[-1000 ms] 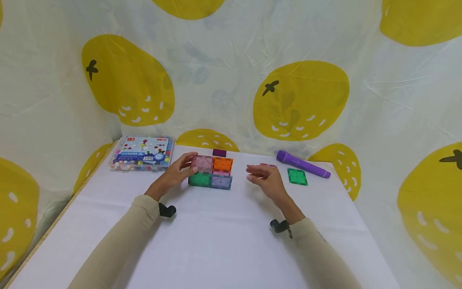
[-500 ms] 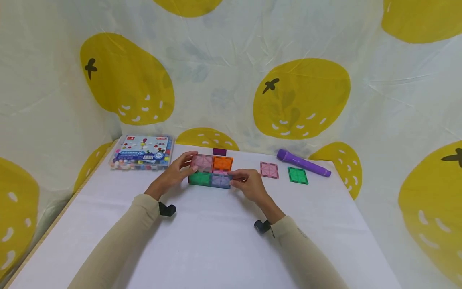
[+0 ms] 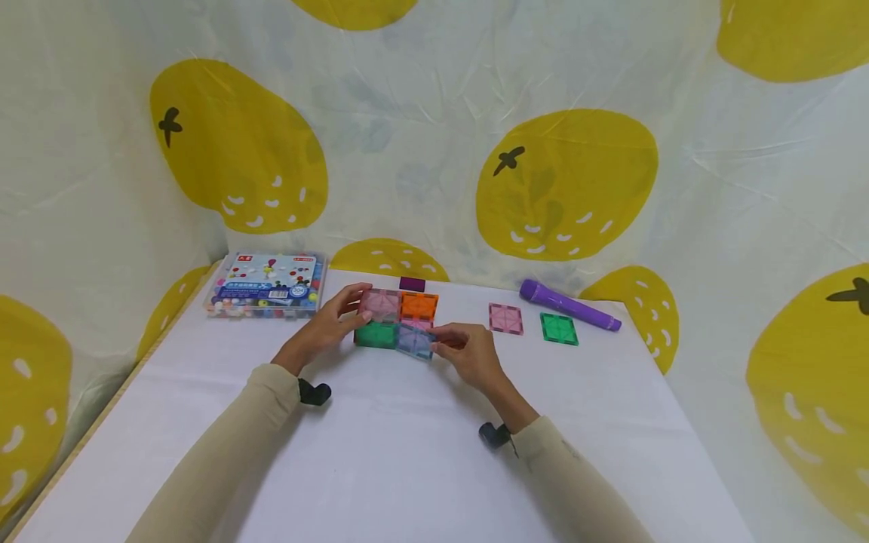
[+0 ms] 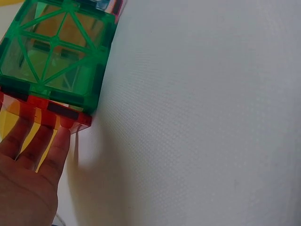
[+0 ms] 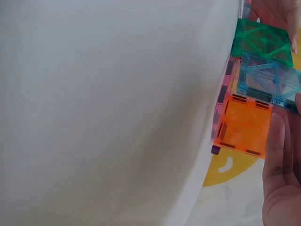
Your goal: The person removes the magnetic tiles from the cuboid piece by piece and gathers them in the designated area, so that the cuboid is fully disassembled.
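Observation:
A box of translucent magnetic tiles stands on the table, with a pink tile (image 3: pixel 382 305) and an orange tile (image 3: pixel 419 306) on top and a green tile (image 3: pixel 376 335) at the front left. My left hand (image 3: pixel 331 326) holds the box's left side, thumb by the pink tile. In the left wrist view its fingers lie against a red tile (image 4: pixel 55 111). My right hand (image 3: pixel 471 353) pinches the right edge of a blue tile (image 3: pixel 416 342), which sits askew beside the green one. Behind its tilted upper edge shows a pink strip.
A pink tile (image 3: pixel 505 319) and a green tile (image 3: pixel 560 329) lie flat at the right, near a purple microphone (image 3: pixel 570 306). A clear case of coloured beads (image 3: pixel 266 286) stands at the back left. A dark purple piece (image 3: pixel 412 284) sits behind the box.
My right hand has come left from near the loose pink tile and taken hold of the blue tile. That tile has turned, its right end lower and out of line. My left hand stays put.

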Available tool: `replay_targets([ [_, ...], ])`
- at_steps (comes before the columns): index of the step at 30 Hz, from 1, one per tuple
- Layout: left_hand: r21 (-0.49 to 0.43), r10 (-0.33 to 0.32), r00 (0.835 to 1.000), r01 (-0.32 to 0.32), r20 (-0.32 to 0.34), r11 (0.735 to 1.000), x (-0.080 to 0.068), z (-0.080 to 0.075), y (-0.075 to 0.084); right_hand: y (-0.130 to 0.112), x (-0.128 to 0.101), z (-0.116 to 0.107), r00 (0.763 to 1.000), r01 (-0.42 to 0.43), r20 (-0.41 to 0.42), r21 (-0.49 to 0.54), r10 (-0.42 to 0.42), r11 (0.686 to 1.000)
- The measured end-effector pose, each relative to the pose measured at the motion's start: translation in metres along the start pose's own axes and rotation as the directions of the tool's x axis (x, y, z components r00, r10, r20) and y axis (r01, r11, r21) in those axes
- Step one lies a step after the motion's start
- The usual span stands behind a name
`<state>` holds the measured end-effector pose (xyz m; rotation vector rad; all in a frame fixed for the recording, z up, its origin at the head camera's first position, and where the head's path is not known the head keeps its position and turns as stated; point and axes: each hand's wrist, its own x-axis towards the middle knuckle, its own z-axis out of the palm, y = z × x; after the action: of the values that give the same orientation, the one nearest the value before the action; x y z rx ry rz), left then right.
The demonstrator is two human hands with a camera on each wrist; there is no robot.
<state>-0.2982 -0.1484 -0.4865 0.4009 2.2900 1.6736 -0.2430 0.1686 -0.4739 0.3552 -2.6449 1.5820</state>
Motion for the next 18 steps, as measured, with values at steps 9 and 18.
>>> replay_targets([
  [9, -0.006, -0.008, 1.000, 0.008, 0.003, 1.000, 0.000, -0.001, -0.002, 0.002, -0.006, -0.021, 0.997, -0.046, -0.055, 0.072, 0.050, 0.996],
  [18, -0.010, 0.003, 1.000, -0.002, 0.014, 1.000, 0.000, -0.002, -0.002, 0.017, -0.016, -0.061, 0.988, -0.090, -0.114, 0.128, 0.105, 0.988],
])
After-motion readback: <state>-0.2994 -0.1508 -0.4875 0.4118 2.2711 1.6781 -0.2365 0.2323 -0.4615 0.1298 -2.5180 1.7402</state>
